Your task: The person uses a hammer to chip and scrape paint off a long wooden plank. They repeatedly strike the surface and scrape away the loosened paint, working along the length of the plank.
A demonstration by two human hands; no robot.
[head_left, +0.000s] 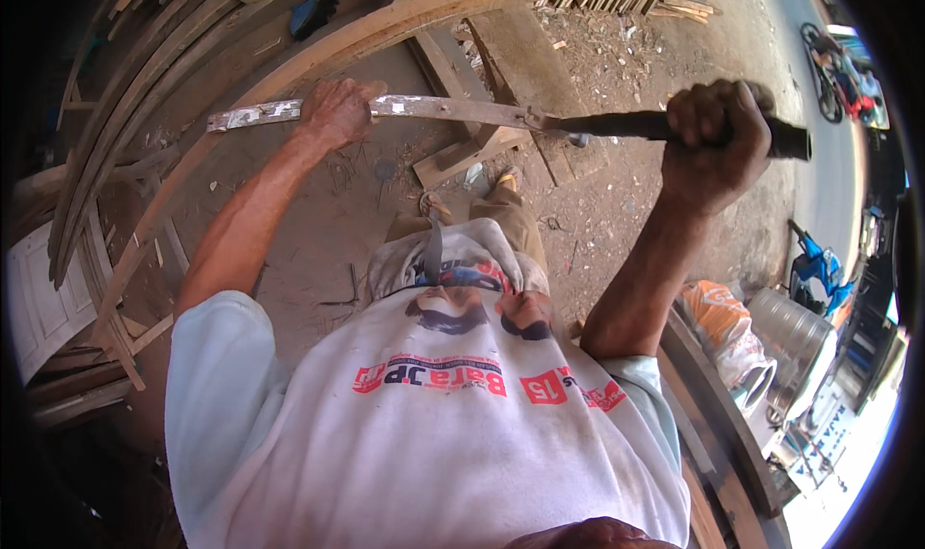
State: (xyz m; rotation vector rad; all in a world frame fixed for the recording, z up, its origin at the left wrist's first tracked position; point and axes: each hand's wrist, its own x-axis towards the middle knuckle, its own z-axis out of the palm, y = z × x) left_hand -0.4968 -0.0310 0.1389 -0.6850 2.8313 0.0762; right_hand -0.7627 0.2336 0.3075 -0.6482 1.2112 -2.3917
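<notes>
Across my front, above bare ground (pixel 318 226), a wooden strip (pixel 443 108) with flaking white paint runs side to side. Left hand (pixel 337 110): clamped on the strip, fingers wrapped round, a short painted end poking out past it. Right hand (pixel 713 139): clamped on a dark bar (pixel 617 125), fist closed, its thick hollow-looking end sticking out to the right. Strip's right end meets the bar's narrow end between my hands; can't tell if the two are joined.

Containers, all on my right, well apart from my grip: an orange-and-white sack (pixel 715 316), bulging, contents hidden; just beside it a ribbed, see-through-looking tub (pixel 792 335), can't make out anything inside. Blue motorbike (pixel 819 271) past those, near the road (pixel 834 178).

Beyond the strip, a long tan beam (pixel 414 17) and loose planks (pixel 535 62). White panelled door (pixel 48 284) leans off to my left.
</notes>
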